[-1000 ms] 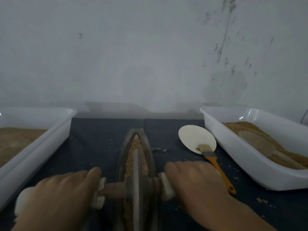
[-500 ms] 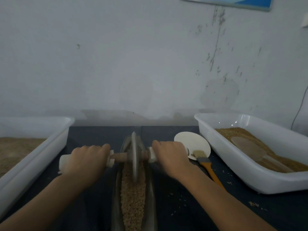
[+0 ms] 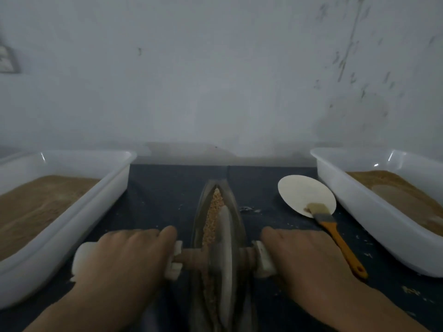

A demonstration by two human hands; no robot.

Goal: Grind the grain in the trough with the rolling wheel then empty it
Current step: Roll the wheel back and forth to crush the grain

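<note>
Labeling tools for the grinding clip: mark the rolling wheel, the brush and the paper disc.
rolling wheel (image 3: pixel 225 236): head view, on the disc's pale rim, above the axle.
brush (image 3: pixel 340 245): head view, on the orange handle, mid-length.
paper disc (image 3: pixel 302 192): head view, on its bare centre, clear of the bristles.

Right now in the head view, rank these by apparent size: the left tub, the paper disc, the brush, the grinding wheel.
1. left tub, largest by far.
2. grinding wheel, though nearness to the camera enlarges it.
3. paper disc and brush: look alike in extent, so unranked.
</note>
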